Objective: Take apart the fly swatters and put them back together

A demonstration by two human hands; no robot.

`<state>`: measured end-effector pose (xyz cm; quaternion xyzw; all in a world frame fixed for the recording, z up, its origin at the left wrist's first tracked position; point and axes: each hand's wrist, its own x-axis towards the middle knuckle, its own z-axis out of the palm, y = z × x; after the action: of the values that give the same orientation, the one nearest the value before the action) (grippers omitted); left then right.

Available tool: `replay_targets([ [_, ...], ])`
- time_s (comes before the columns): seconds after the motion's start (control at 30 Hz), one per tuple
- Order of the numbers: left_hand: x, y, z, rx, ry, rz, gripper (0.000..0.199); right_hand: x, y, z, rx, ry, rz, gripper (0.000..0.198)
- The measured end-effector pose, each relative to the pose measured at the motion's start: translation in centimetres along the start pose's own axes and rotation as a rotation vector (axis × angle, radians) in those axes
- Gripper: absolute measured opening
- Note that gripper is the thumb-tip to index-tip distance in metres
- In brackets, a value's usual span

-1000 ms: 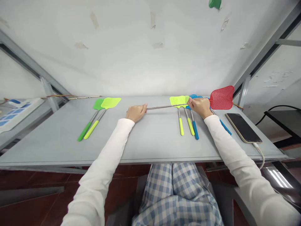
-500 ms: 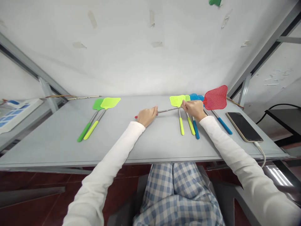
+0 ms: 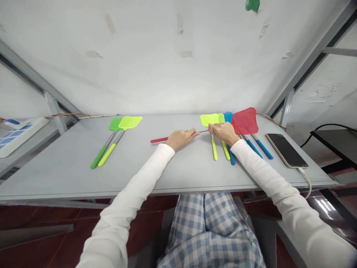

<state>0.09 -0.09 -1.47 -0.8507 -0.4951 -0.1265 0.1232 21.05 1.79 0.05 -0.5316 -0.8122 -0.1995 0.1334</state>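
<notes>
Both hands grip a red fly swatter [image 3: 245, 122] with a metal rod, held sideways above the table. My left hand [image 3: 180, 139] is closed round the rod, with the red handle sticking out to its left. My right hand [image 3: 224, 133] pinches the rod near the perforated red head. Beneath and behind the right hand lie yellow swatters [image 3: 209, 119] and blue swatters [image 3: 263, 147], their heads partly overlapping. Off to the left, a green swatter [image 3: 102, 152] and a yellow swatter [image 3: 130, 122] lie side by side, the yellow head overlapping the green one.
A smartphone [image 3: 287, 150] with a white cable [image 3: 305, 178] rests at the right of the grey table [image 3: 134, 163]. A white power strip [image 3: 23, 136] lies beyond the left edge. Metal frame posts [image 3: 55, 111] and a wall [image 3: 150, 67] bound the table.
My hands have come closer together, and the exposed rod between them is shorter. The red head has shifted left, while more of the red handle shows left of my left hand.
</notes>
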Motion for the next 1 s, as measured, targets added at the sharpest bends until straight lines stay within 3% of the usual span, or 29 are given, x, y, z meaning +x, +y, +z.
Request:
replay_targets([
  [0.3,0.8,-1.4,-0.9,0.03,-0.045,-0.06,0.045,0.9,1.6,-0.1,-0.041,-0.061,0.018,0.051],
  [0.6,0.4,-4.7,-1.1,0.183,-0.084,-0.076,0.048,0.9,4.2,0.1,-0.073,0.023,0.094,0.053],
  [0.83,-0.1,-6.7,-1.3,0.107,-0.007,-0.099,0.048,0.8,5.9,0.6,-0.096,0.073,0.13,0.054],
  [1.0,-0.6,-7.4,-1.4,0.143,-0.051,-0.128,0.043,0.5,6.7,1.2,-0.103,0.078,0.16,0.054],
])
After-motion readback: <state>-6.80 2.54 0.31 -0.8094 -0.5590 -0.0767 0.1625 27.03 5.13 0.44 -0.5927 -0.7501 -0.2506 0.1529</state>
